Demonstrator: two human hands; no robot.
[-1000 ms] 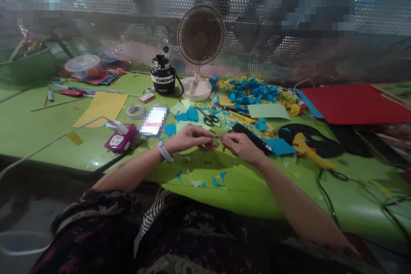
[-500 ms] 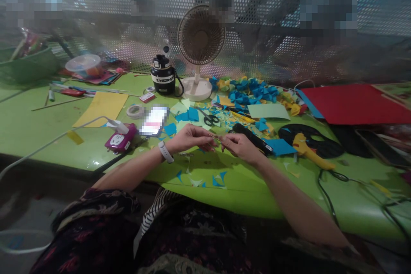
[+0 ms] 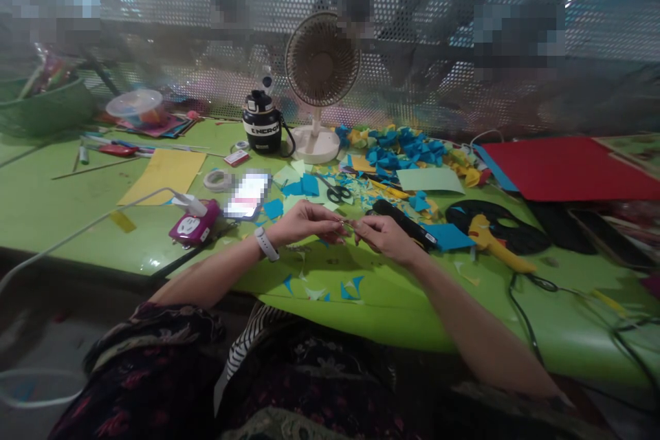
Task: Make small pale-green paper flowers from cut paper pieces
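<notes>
My left hand and my right hand meet over the near part of the green table, fingertips almost touching. Both are closed in a pinch around a small pale greenish piece; the fingers cover most of it, and whether it is paper I cannot tell. Below them lie blue and pale green paper scraps. Just beyond are black-handled scissors, blue paper squares and a long black case-like object beside my right hand.
A yellow glue gun rests on a black palette-shaped plate at right, its cable trailing over the edge. A fan, black jug and folded paper pile stand behind. Phone, tape roll and purple socket block lie left.
The fingers have shifted very slightly around the small piece, and the view has tilted a little. Nothing else has visibly moved.
</notes>
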